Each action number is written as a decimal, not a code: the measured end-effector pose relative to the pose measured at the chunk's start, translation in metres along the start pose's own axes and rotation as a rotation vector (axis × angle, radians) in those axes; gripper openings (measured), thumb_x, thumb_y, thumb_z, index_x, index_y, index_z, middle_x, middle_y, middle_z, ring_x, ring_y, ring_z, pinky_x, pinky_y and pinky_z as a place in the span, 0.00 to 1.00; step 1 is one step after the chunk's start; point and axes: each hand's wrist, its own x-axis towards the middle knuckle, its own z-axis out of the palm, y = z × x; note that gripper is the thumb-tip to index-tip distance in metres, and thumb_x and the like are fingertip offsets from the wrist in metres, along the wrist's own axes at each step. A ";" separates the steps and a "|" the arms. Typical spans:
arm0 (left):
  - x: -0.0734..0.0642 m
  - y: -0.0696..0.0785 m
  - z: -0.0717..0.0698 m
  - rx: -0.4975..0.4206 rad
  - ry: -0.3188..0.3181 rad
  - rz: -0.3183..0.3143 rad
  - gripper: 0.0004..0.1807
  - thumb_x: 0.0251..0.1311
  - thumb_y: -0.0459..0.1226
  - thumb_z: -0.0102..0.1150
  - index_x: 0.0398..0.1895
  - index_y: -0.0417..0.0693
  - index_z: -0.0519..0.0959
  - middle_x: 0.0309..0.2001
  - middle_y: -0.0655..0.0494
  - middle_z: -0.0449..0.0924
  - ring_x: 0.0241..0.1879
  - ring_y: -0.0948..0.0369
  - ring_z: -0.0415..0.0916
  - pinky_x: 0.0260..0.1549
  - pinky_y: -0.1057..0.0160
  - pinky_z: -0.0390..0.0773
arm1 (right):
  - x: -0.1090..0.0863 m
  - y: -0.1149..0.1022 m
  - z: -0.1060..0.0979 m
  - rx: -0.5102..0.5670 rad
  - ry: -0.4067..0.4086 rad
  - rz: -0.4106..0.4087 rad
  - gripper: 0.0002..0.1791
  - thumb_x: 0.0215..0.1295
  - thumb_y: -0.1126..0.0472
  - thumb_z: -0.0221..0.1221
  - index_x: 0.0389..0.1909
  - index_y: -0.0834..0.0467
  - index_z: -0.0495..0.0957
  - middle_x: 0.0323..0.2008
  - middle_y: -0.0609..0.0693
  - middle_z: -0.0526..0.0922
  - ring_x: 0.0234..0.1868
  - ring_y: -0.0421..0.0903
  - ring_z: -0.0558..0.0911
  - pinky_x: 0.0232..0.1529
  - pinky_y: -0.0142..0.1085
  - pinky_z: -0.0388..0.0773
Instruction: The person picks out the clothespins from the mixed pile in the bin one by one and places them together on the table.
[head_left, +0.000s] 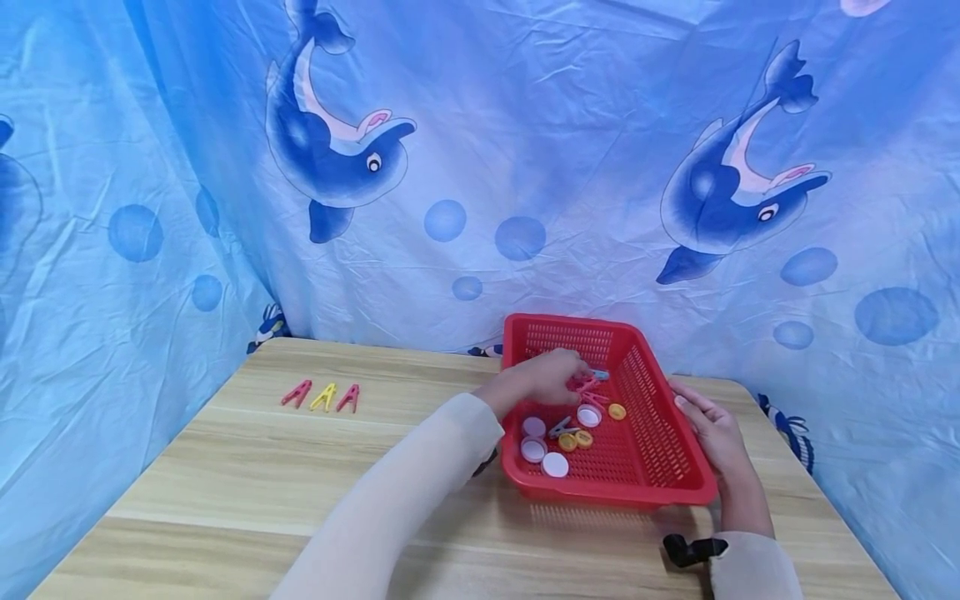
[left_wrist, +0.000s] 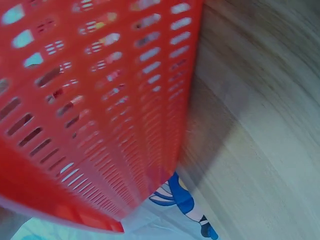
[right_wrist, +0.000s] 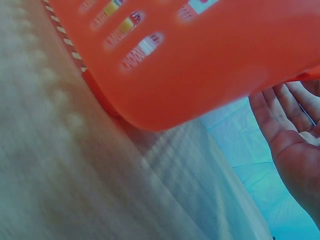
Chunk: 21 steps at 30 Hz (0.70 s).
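A red plastic basket (head_left: 637, 492) stands tilted on the table's right side. My left hand (head_left: 553, 375) reaches into it over the left rim, fingertips at the pink clothespins (head_left: 594, 400); whether they pinch one is hidden. My right hand (head_left: 712, 429) holds the basket's right rim, thumb on the edge. In the right wrist view that hand (right_wrist: 295, 135) shows its palm beside the rim. Inside the basket are a grey clothespin (head_left: 562, 428), a blue one (head_left: 600, 375), several white and lilac caps (head_left: 555, 465) and yellow caps (head_left: 617, 412).
Three clothespins lie in a row at the table's left: a pink one (head_left: 297, 393), a yellow one (head_left: 323, 397) and another pink one (head_left: 348, 398). A blue dolphin-print curtain (head_left: 465, 167) hangs behind the wooden table (head_left: 247, 483).
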 end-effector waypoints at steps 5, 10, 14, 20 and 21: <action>-0.004 0.001 -0.009 -0.041 0.071 0.017 0.25 0.64 0.45 0.70 0.64 0.52 0.80 0.50 0.62 0.78 0.54 0.65 0.73 0.53 0.65 0.78 | 0.000 0.000 0.000 -0.007 0.004 0.002 0.39 0.71 0.44 0.62 0.79 0.50 0.62 0.47 0.32 0.86 0.45 0.37 0.88 0.44 0.39 0.86; -0.009 0.003 -0.018 -0.054 0.136 0.050 0.24 0.63 0.43 0.70 0.62 0.49 0.82 0.45 0.62 0.79 0.46 0.66 0.74 0.44 0.70 0.77 | 0.000 0.000 -0.001 0.008 0.001 0.013 0.39 0.71 0.44 0.62 0.79 0.49 0.62 0.48 0.32 0.86 0.46 0.38 0.88 0.44 0.39 0.85; -0.015 0.001 -0.026 -0.053 0.184 0.065 0.24 0.63 0.43 0.70 0.62 0.48 0.83 0.43 0.62 0.78 0.43 0.66 0.74 0.40 0.71 0.77 | -0.001 -0.001 0.000 0.017 0.003 0.022 0.39 0.70 0.44 0.62 0.79 0.48 0.62 0.48 0.31 0.85 0.46 0.38 0.88 0.45 0.40 0.85; -0.027 -0.008 -0.042 -0.091 0.248 0.030 0.24 0.63 0.42 0.71 0.61 0.48 0.83 0.45 0.60 0.79 0.42 0.64 0.75 0.39 0.70 0.79 | -0.001 -0.003 0.000 0.018 -0.005 0.023 0.38 0.71 0.44 0.62 0.78 0.47 0.63 0.49 0.32 0.86 0.47 0.38 0.87 0.45 0.40 0.85; -0.029 -0.010 -0.044 -0.094 0.262 0.030 0.24 0.62 0.42 0.71 0.61 0.47 0.83 0.45 0.59 0.79 0.42 0.63 0.76 0.39 0.70 0.79 | -0.001 -0.003 0.000 0.019 -0.005 0.023 0.38 0.71 0.44 0.62 0.78 0.47 0.63 0.48 0.32 0.86 0.47 0.38 0.87 0.45 0.40 0.85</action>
